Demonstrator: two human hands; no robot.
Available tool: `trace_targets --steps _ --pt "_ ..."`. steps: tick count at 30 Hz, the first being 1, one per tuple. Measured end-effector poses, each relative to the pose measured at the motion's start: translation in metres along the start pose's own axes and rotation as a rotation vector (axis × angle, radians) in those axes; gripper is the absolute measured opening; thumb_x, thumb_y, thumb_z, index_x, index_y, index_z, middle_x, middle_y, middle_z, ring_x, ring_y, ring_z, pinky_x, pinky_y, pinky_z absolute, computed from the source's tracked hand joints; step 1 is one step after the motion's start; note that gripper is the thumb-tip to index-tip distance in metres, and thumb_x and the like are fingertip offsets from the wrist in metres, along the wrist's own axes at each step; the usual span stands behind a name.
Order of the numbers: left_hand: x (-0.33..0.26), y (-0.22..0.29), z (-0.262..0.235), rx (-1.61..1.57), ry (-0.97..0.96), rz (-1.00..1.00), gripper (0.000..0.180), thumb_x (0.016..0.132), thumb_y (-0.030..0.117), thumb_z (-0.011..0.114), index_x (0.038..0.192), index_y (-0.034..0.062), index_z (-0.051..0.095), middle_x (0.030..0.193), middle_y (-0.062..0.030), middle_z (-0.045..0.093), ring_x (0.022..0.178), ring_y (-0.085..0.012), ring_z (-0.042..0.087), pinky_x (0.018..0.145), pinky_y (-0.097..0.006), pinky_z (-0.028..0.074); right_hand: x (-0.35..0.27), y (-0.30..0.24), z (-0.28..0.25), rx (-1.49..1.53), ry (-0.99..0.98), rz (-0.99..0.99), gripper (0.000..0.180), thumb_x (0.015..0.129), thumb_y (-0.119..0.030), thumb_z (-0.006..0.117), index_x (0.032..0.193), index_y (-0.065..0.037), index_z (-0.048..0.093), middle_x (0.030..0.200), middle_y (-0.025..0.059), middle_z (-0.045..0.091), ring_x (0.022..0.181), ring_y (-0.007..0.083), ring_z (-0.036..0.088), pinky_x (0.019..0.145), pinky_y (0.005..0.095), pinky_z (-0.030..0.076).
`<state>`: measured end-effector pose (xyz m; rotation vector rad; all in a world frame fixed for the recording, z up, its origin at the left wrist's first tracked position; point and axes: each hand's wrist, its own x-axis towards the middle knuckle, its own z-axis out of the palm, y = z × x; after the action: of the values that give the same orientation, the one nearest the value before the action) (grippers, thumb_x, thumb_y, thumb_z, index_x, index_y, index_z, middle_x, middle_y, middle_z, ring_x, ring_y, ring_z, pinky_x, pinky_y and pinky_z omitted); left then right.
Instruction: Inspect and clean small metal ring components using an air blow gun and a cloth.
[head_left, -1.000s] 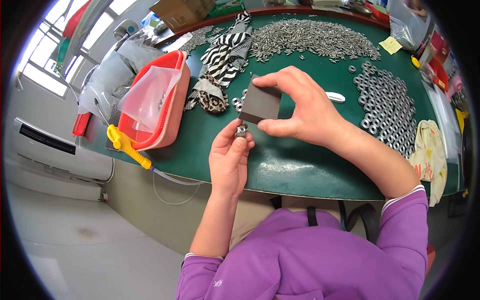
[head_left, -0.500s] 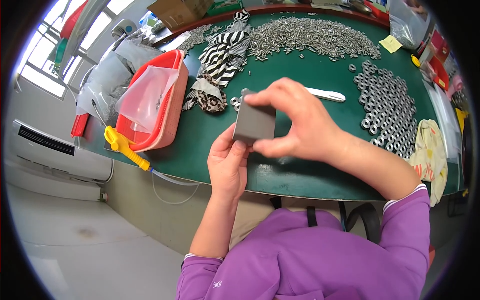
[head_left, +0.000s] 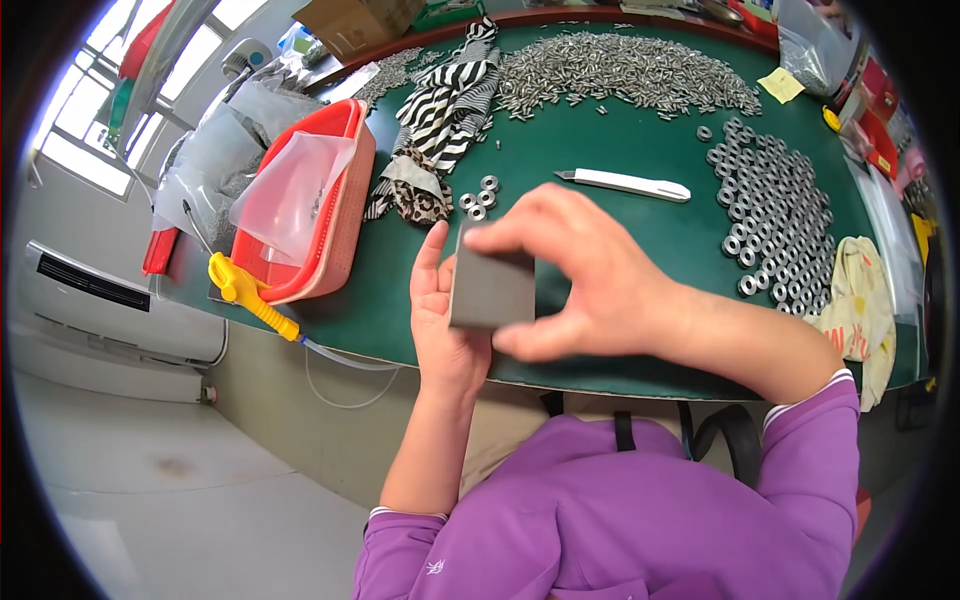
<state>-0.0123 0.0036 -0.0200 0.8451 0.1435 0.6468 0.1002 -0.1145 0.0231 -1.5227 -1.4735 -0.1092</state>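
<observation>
We are gripping a grey block (head_left: 492, 292) in the right hand (head_left: 605, 285), its thumb and fingers closing around it from the right. The block is standing in front of the left hand (head_left: 436, 325) and hiding much of it, so we cannot fairly tell whether that hand is holding anything, though one finger is pointing far. Just beyond, four metal rings (head_left: 485, 204) are lying on the green table (head_left: 640, 150). A white-handled knife (head_left: 628, 184) is resting farther right, and a red basket (head_left: 352, 215) is standing left.
</observation>
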Motion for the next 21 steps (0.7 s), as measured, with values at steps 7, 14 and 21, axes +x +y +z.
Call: trace_targets --steps 7,14,21 --pt "0.000 0.001 -0.009 0.112 -0.120 0.016 0.062 0.085 0.006 0.059 0.136 0.0068 0.023 0.107 -0.0067 0.054 0.084 -0.0111 0.053 0.075 -0.024 0.045 0.007 0.033 -0.014 -0.243 0.129 0.172 0.051 0.060 -0.030 0.072 0.105 -0.010 0.058 0.091 0.0103 0.053 0.091 0.0281 0.051 0.081 0.0378 0.043" --pt "0.001 -0.001 -0.014 0.036 -0.070 -0.014 0.035 0.087 0.006 0.057 0.120 0.0017 0.049 0.102 -0.0061 0.057 0.086 -0.0109 0.054 0.077 -0.024 0.046 0.009 0.031 -0.011 -0.128 0.095 0.160 0.053 0.061 -0.032 0.073 0.107 -0.010 0.057 0.095 0.0102 0.054 0.094 0.0273 0.052 0.082 0.0379 0.043" --pt "0.001 -0.005 -0.013 0.052 -0.080 -0.012 0.033 0.085 0.008 0.060 0.117 0.0006 0.052 0.108 -0.0073 0.059 0.096 -0.0140 0.057 0.084 -0.027 0.048 0.002 0.012 -0.004 -0.096 0.054 0.046 0.053 0.060 -0.032 0.073 0.105 -0.010 0.057 0.093 0.0110 0.053 0.092 0.0301 0.051 0.081 0.0393 0.043"
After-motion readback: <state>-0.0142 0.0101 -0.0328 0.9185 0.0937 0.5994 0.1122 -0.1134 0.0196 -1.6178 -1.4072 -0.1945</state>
